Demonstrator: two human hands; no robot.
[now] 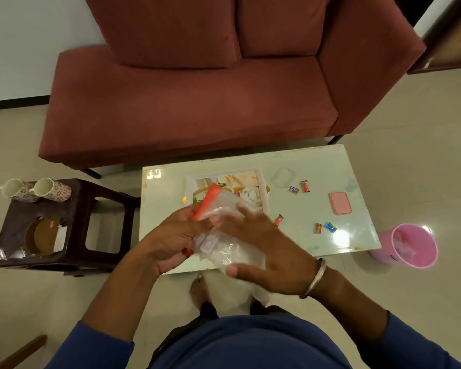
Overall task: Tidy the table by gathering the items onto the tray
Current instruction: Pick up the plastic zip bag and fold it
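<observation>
A clear plastic bag [224, 230] with an orange strip along its top is held above the near edge of the pale table [330, 161]. My left hand [171, 235] grips its left side and my right hand [266, 249] grips it from the right. Behind the bag lies a white tray [262, 182] with a printed picture, partly hidden. Several wrapped candies lie on the table: a red one [305, 186], a blue-orange one [293, 189], a red one [279, 219] by my right hand, an orange one [318, 228] and a blue one [330, 226].
A pink lid [340, 203] and a clear container [282, 177] sit on the table. A pink bin [410, 246] stands on the floor at right. A dark stool [64, 222] at left carries two mugs [35, 189] and brown coasters. A maroon sofa [197, 102] stands behind.
</observation>
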